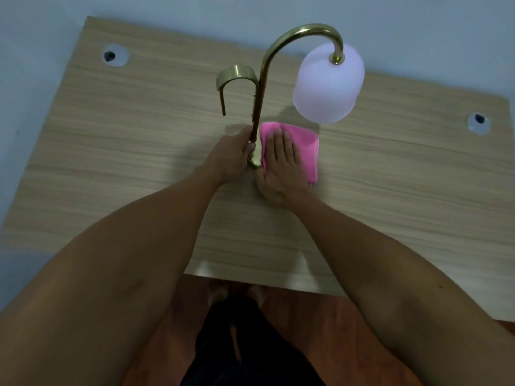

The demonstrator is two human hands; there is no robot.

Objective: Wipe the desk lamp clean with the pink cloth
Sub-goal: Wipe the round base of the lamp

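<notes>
Two bare hands are working at the middle of the pale wood-grain worktop (111, 162). We are wrapping the fingers of our left hand (234, 154) around the lower part of the slim brass stem of the desk lamp (264, 68), which is standing upright. Its tube is curving over in a smooth hook to a frosted, rounded white shade (328, 82) hanging to the right, and a flat brass band (237, 76) is arching off to the left. Our right hand (281, 168) is lying flat, fingers spread and extended, pressing the soft folded pink cloth (306, 146) just beside the stem. Round cable holes (114, 55) are sitting near the worktop's far corners.
</notes>
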